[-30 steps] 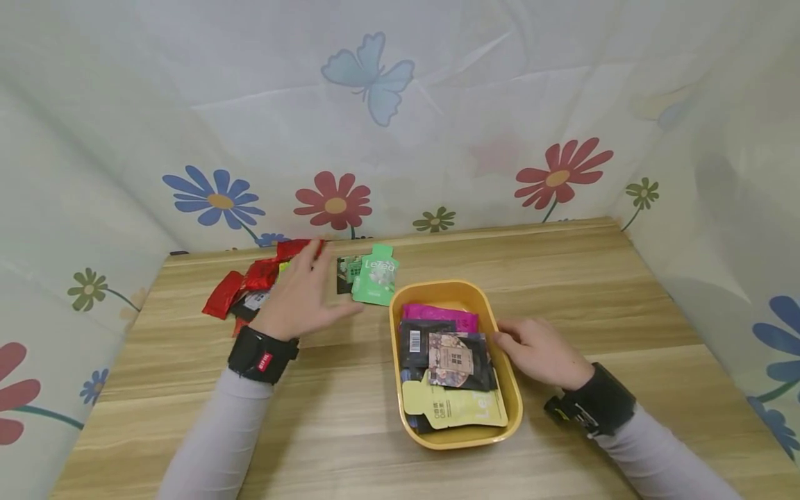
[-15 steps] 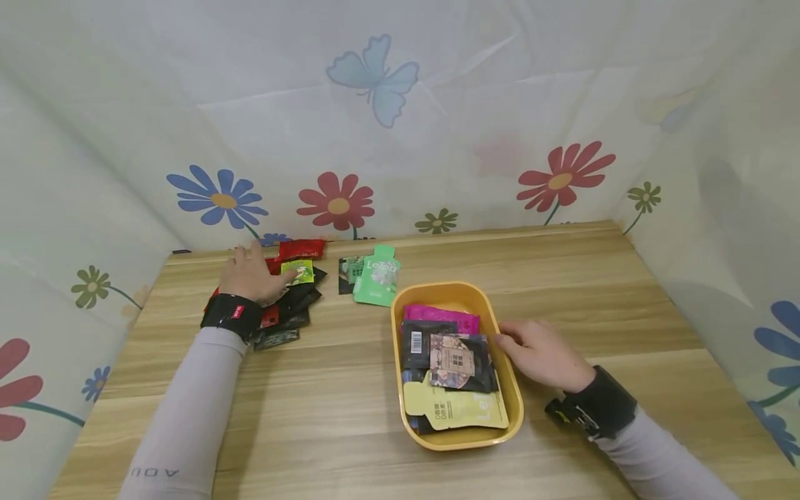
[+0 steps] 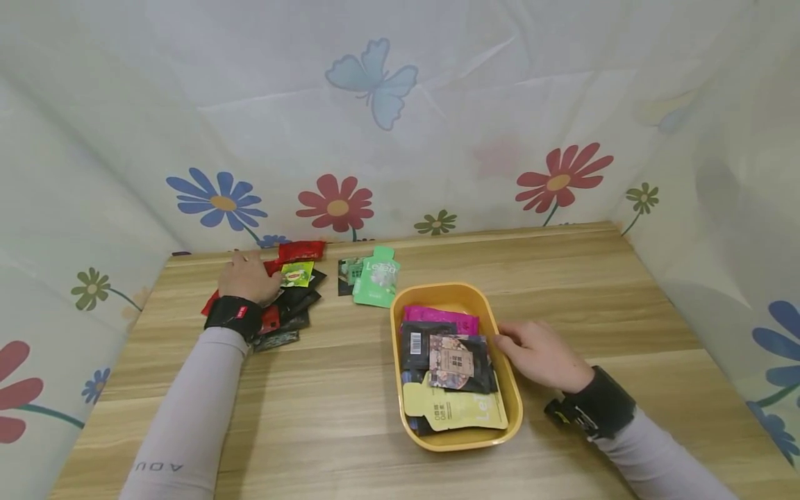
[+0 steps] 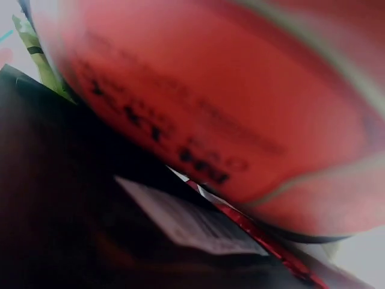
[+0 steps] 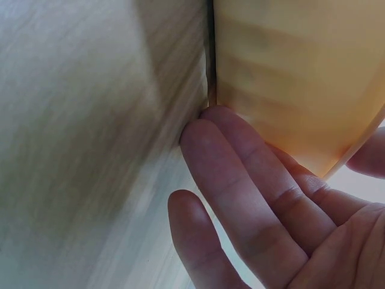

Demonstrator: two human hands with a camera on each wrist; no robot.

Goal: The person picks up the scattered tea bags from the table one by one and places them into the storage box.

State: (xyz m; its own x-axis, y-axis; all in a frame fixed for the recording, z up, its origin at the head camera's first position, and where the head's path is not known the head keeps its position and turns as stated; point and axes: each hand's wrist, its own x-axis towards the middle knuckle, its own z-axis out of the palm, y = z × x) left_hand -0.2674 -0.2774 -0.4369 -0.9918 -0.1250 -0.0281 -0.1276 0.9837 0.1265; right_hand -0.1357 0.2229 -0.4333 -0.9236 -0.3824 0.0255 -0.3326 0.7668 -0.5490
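My left hand point(image 3: 248, 279) lies over a pile of tea sachets at the left back of the table, its fingertips hidden under it. Beside its thumb is a small yellow-green sachet point(image 3: 297, 273). Black sachets point(image 3: 300, 298) and red sachets point(image 3: 302, 251) surround it. Close up in the left wrist view, an orange-red packet point(image 4: 198, 102) with black print covers much of the frame; a black packet with a barcode label point(image 4: 186, 217) lies beneath. My right hand point(image 3: 544, 354) rests against the outer right side of a yellow basket point(image 3: 514, 389), fingers fairly straight along its wall.
Inside the basket lie a magenta packet point(image 3: 442, 318), dark sachets point(image 3: 461, 364) and a pale yellow pouch point(image 3: 462, 406). A green pouch point(image 3: 378, 278) overlaps a small dark sachet point(image 3: 346, 278) behind it to the left. A flower-printed curtain point(image 3: 475, 125) encloses the wooden table point(image 3: 337, 417).
My left hand has moved left from beside the green pouch onto the sachet pile, then settled lower among the sachets. The right hand and basket have stayed in place.
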